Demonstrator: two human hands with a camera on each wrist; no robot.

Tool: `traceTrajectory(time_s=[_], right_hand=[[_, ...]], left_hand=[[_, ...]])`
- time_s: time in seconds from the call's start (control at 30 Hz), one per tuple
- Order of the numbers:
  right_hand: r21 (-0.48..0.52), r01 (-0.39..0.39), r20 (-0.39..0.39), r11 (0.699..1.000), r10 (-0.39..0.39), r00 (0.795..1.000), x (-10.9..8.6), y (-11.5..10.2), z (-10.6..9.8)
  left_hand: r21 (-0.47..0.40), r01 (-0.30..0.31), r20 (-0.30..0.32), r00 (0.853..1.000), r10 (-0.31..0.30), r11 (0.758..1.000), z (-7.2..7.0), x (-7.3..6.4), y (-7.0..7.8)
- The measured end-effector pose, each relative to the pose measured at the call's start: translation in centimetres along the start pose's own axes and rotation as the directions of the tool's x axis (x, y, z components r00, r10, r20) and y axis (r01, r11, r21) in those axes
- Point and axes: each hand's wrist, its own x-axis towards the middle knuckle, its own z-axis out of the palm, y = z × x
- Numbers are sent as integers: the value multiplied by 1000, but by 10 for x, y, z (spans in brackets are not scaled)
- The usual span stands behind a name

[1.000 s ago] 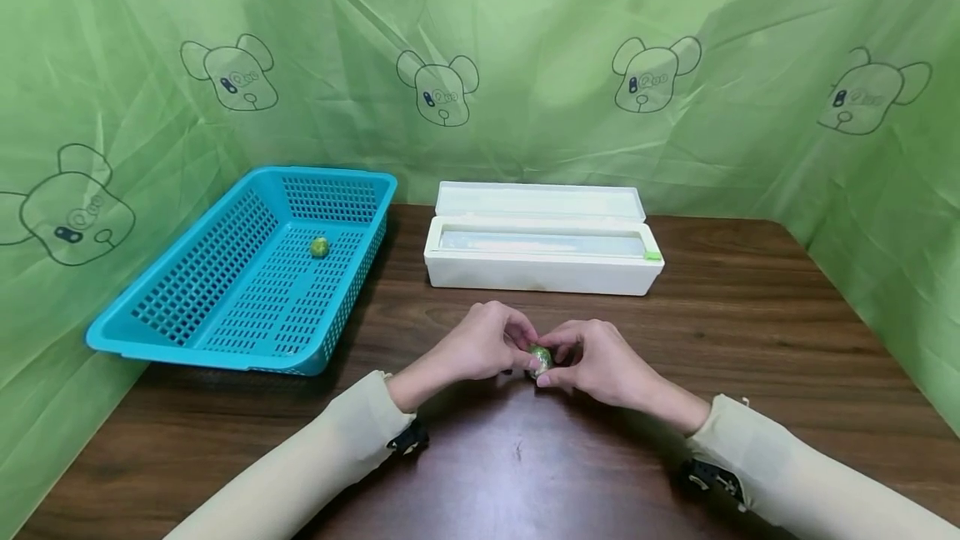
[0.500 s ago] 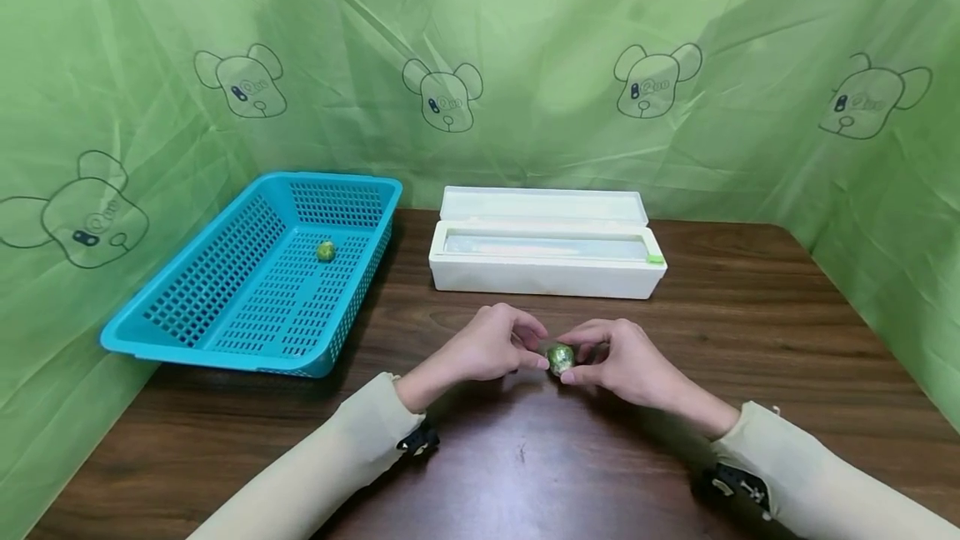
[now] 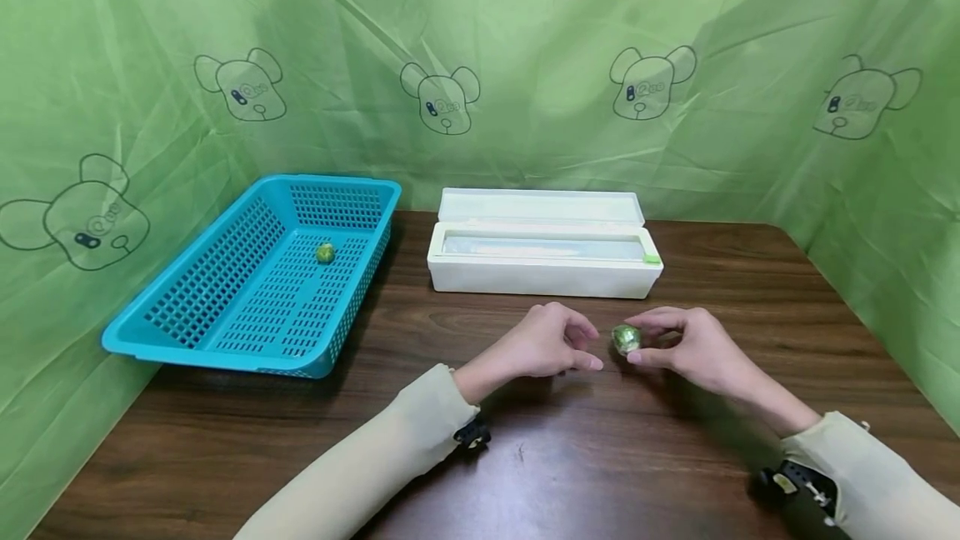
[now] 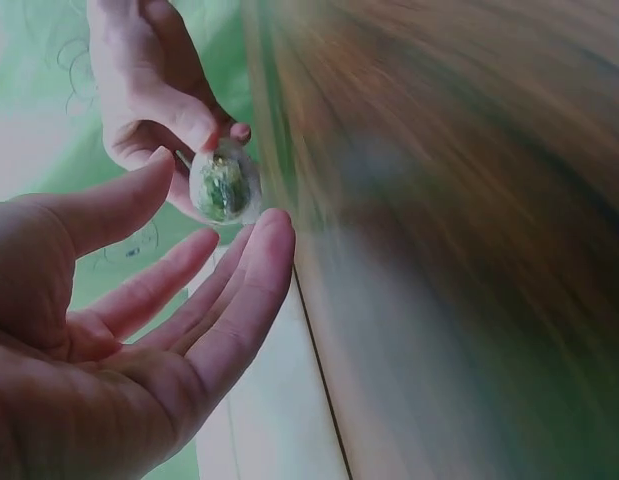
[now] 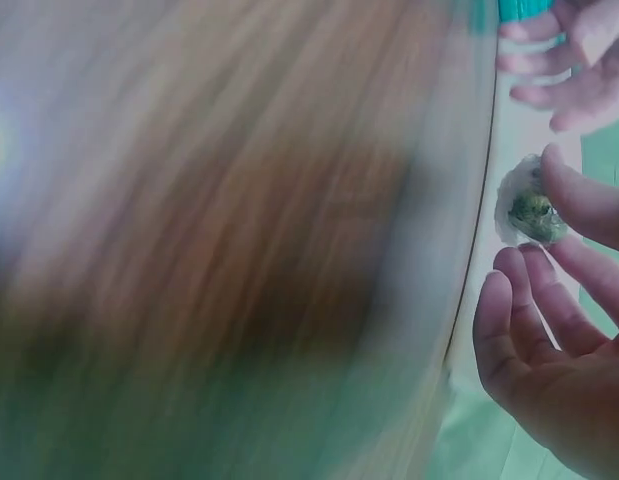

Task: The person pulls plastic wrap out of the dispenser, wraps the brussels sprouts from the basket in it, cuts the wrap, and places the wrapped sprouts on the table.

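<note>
A small round green ball, wrapped in shiny clear film, is pinched between the thumb and fingers of my right hand. Its exact kind is hidden by the film. In the right wrist view the wrapped ball shows a cloudy, crinkled edge of film. To its left, my left hand holds nothing; its thumb and fingers are spread apart, facing the ball. The left wrist view shows a gap between the fingers of my left hand and the thumb.
At the left stands a blue perforated basket with a similar green ball in it. Behind my hands is a long white cling film box, its lid raised. Green cloth encloses the brown table.
Both hands have moved right. The right hand has carried the wrapped ball away from the left hand, whose fingers have let go of it. The basket and white box stay put.
</note>
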Motion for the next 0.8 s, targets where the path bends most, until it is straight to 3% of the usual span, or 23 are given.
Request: traceTrajectory(time_s=[0.23,0.57,0.8], right_hand=[[-70,-74,-37,995,72,997,-10,29,-28],[-142,-189,-76,972,180,981,-22,62,-64],[-86,-206,-85,975,198,976,-25,76,-72]], left_hand=[[-66,24,31,999,-22,998,17,16,15],[-63,43,43,998,-41,997,32,23,30],[-72,49,58,997,-45,996,39,26,38]])
